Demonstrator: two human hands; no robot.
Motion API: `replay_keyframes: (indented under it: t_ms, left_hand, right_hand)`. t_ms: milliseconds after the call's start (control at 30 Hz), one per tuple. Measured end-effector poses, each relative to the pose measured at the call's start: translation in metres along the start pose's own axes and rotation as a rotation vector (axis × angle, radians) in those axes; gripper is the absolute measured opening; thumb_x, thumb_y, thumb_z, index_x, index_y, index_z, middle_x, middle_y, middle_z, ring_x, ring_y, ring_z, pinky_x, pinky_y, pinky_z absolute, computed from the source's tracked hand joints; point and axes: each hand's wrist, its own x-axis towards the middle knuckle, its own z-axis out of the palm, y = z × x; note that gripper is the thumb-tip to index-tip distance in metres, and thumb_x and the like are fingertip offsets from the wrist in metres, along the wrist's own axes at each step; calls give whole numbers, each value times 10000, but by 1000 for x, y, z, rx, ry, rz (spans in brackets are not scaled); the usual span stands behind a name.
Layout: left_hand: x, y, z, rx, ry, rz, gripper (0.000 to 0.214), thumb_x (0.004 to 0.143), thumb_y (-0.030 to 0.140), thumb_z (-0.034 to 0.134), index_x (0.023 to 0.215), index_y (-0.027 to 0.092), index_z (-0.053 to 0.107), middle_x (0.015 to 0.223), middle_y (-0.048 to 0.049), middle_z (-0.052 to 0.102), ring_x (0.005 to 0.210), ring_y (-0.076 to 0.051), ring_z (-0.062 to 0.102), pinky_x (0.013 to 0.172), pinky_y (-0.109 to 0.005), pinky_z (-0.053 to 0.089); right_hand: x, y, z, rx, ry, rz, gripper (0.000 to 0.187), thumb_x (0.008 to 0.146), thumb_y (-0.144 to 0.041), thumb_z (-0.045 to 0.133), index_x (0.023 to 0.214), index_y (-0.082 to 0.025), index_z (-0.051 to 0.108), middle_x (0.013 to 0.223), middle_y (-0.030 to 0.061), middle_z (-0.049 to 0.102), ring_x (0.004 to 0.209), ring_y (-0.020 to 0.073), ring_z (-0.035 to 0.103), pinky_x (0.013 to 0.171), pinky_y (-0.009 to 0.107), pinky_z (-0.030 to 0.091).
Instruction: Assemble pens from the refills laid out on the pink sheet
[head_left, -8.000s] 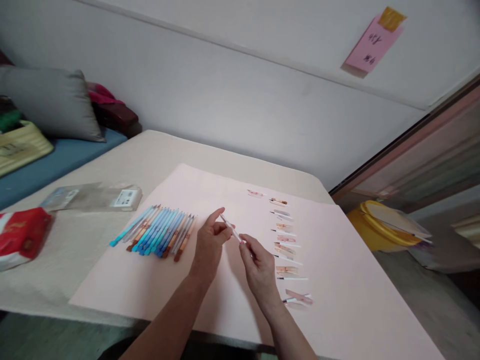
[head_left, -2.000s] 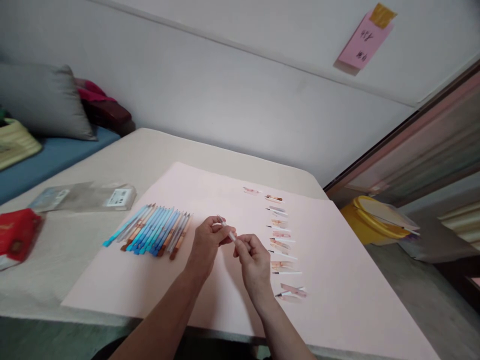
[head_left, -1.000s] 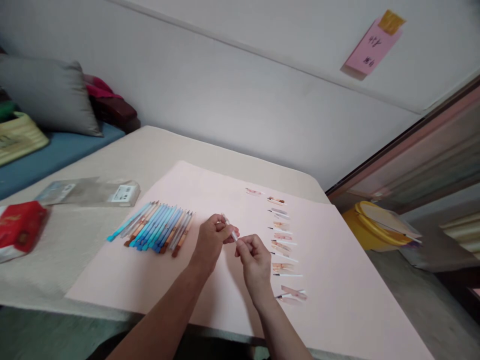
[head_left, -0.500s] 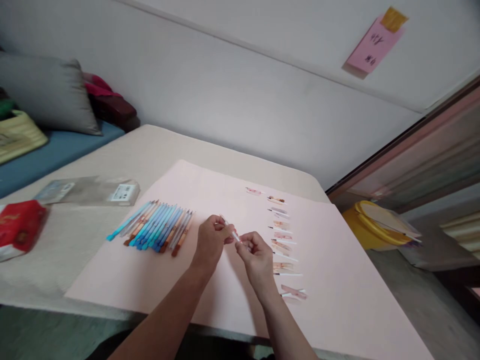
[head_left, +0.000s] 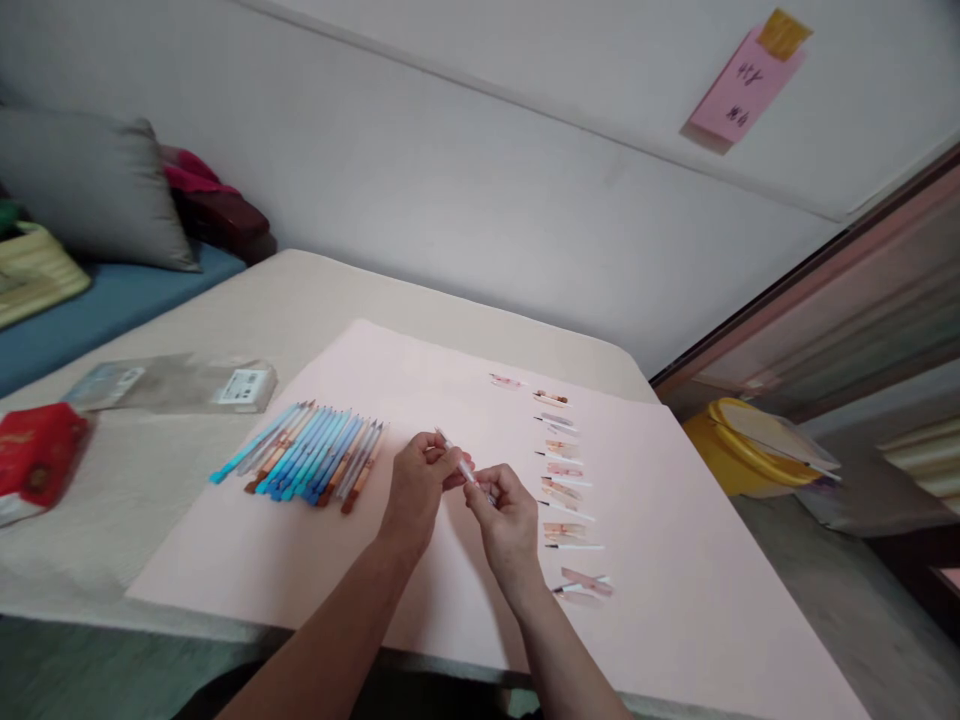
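Observation:
Over the middle of the pink sheet (head_left: 442,370), my left hand (head_left: 421,485) pinches the upper part of a slim whitish pen (head_left: 463,466) with pinkish markings. My right hand (head_left: 510,515) is closed on its lower end, so the pen slants between both hands. Fingers hide part of it. Left of my hands lies a close row of blue, grey and brown pens (head_left: 322,445). To the right runs a column of small groups of pen parts (head_left: 564,470), with dark-tipped white refills beside clear and pinkish barrel pieces.
On the pale table, left of the sheet, lie a clear plastic packet (head_left: 180,385) and a red packet (head_left: 41,450). A grey cushion (head_left: 97,185) sits beyond. A yellow bucket (head_left: 724,450) stands past the right edge. The white wall (head_left: 465,170) borders the back.
Both hands have shifted very slightly left with the pen between them, and the view has moved a little. Both still hold the pen; the pens and parts on the sheet lie as before.

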Motion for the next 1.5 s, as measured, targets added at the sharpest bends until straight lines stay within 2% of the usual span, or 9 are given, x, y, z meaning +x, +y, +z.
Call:
replay_keyframes:
  t_ms: [167, 300, 433, 600, 800, 1033, 1300, 1500]
  left_hand:
    - [-2, 5, 3, -41, -30, -5, 242, 705, 279, 674, 864, 159, 536, 769, -46, 651, 750, -172, 633, 735, -342, 508]
    - [-2, 10, 4, -54, -21, 8, 381, 676, 272, 712, 998, 191, 525, 749, -8, 630, 769, -166, 628, 765, -349, 501]
    - [-2, 14, 2, -40, -7, 48, 432, 671, 276, 717, 1045, 201, 513, 727, -2, 635, 729, -155, 623, 767, -349, 494]
    - [-2, 15, 1, -16, -8, 82, 434, 682, 291, 703, 1063, 200, 516, 751, -26, 662, 777, -178, 633, 756, -341, 492]
    - [-3, 18, 2, 25, 33, 127, 511, 675, 309, 703, 1135, 206, 506, 754, -30, 674, 797, -195, 642, 740, -337, 499]
    - [0, 22, -1, -1, 55, 171, 541, 674, 307, 695, 1163, 188, 496, 768, -39, 679, 800, -203, 653, 771, -359, 495]
    - [1, 21, -3, -36, 27, 197, 560, 727, 295, 655, 1240, 185, 460, 829, -59, 683, 879, -212, 646, 842, -390, 476]
    - [0, 22, -2, -47, 34, 186, 583, 717, 301, 665, 1251, 195, 457, 855, -64, 683, 888, -218, 648, 847, -392, 476]
  right_hand:
    - [0, -4, -4, 28, 6, 25, 119, 775, -276, 618, 760, -180, 550, 582, -52, 483, 528, 90, 386, 513, 222, 297]
    - [-1, -8, -9, 42, -20, 44, 86, 781, -254, 609, 826, -189, 577, 591, -50, 520, 547, 96, 429, 541, 222, 333]
    - [-1, -13, -12, 51, -64, 47, 202, 795, -255, 594, 990, -207, 613, 613, -46, 552, 568, 102, 471, 580, 228, 372]
    - [-2, -16, -15, 53, -100, 38, 187, 814, -278, 571, 965, -208, 655, 612, -38, 545, 535, 91, 449, 537, 223, 352]
    - [-3, -15, -19, 110, -151, 101, 196, 808, -299, 556, 953, -199, 642, 578, -40, 516, 470, 80, 377, 439, 209, 271]
    - [-1, -14, -23, 182, -177, 150, 201, 794, -313, 574, 934, -182, 634, 552, -48, 495, 429, 64, 295, 416, 208, 222]
    - [-2, -15, -23, 194, -183, 168, 211, 793, -330, 579, 940, -188, 630, 548, -57, 495, 425, 60, 290, 422, 208, 231]
    - [-2, -17, -21, 170, -248, 166, 210, 834, -343, 533, 965, -190, 589, 598, -39, 535, 445, 73, 340, 417, 206, 242]
